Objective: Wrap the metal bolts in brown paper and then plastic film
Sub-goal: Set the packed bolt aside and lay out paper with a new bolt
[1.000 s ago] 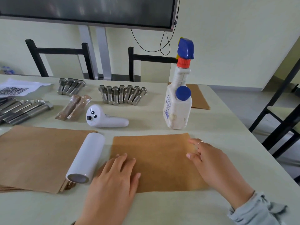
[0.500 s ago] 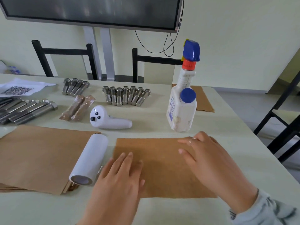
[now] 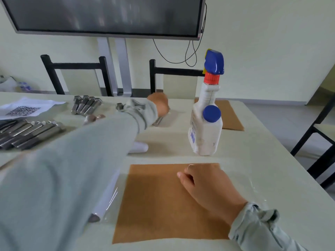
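A square sheet of brown paper (image 3: 170, 201) lies flat on the pale green table (image 3: 268, 160), on top of a clear layer of plastic film (image 3: 253, 185) drawn out from a white roll (image 3: 107, 196) just to its left. The right hand (image 3: 204, 183) rests on the upper right part of the sheet, fingers loosely curled under, holding nothing. The left hand (image 3: 159, 105) is stretched far across the table to a row of short grey metal bolts (image 3: 157, 120), most of them hidden behind its grey sleeve (image 3: 90, 151); the hand is blurred, and whether it grips a bolt I cannot tell. A second cluster of bolts (image 3: 85, 105) lies further left, and longer steel bolts (image 3: 27, 133) lie at the left edge. A white spray bottle with a blue trigger (image 3: 206, 124) stands upright beyond the sheet, apart from it.
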A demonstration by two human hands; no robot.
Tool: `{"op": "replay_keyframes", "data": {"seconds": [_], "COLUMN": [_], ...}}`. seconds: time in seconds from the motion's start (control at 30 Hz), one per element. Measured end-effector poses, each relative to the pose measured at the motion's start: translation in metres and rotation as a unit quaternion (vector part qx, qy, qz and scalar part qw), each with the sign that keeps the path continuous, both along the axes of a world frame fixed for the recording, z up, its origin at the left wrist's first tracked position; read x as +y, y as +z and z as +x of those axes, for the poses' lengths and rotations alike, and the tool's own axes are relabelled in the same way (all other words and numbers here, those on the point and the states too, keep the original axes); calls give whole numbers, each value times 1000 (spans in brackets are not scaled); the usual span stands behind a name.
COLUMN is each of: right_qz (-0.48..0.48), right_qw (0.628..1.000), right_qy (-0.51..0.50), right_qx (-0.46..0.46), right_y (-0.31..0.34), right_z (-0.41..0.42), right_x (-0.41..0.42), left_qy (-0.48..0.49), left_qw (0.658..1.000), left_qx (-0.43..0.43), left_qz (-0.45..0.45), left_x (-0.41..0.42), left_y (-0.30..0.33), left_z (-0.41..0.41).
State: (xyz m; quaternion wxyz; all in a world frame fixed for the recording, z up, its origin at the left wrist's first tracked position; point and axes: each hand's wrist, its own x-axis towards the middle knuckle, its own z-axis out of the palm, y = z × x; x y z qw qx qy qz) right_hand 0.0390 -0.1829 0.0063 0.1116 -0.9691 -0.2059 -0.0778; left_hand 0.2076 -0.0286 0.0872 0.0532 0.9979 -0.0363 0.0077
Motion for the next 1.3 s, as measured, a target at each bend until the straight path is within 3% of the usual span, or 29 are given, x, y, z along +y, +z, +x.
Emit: {"op": "replay_keyframes", "data": {"seconds": [0.43, 0.53, 0.63, 0.73, 0.8, 0.9, 0.97, 1.03, 1.1, 1.13, 1.17, 1.23, 1.3], "right_qz": [53, 69, 96, 176, 253, 343, 370, 358, 333, 316, 293, 235, 164], "right_qw": [998, 997, 995, 984, 967, 939, 929, 933, 939, 943, 949, 960, 973], "right_qy": [28, 23, 7, -14, -29, -26, -7, 36, 77, 94, 106, 117, 121], "right_qx": [26, 10, -9, -14, -18, -12, 1, -4, 19, 38, 57, 96, 111], "right_y": [-1, 0, 4, 7, 10, 16, 20, 23, 26, 27, 28, 29, 26], "right_z": [5, 6, 6, 4, 3, 2, 0, -3, -8, -10, -10, -9, -6], "right_x": [0, -3, -3, -2, -2, -1, -1, -3, -5, -7, -9, -14, -17], "left_qy": [109, 102, 85, 61, 30, 6, 4, 22, 42, 45, 41, 9, -39], "left_qw": [990, 988, 973, 939, 901, 787, 720, 670, 645, 657, 707, 856, 926], "left_qx": [-86, -115, -143, -165, -134, -30, 20, 36, 28, 22, 11, -11, -8], "left_qz": [16, -35, -158, -296, -412, -616, -694, -741, -763, -752, -706, -517, -375], "left_x": [-35, -39, -35, -17, -6, -2, -6, -8, -4, 0, 4, 15, 23], "left_y": [-61, -46, -11, 19, 23, 11, -5, -21, -35, -42, -49, -58, -62], "left_z": [53, 48, 28, -8, -45, -107, -140, -166, -182, -187, -191, -196, -199]}}
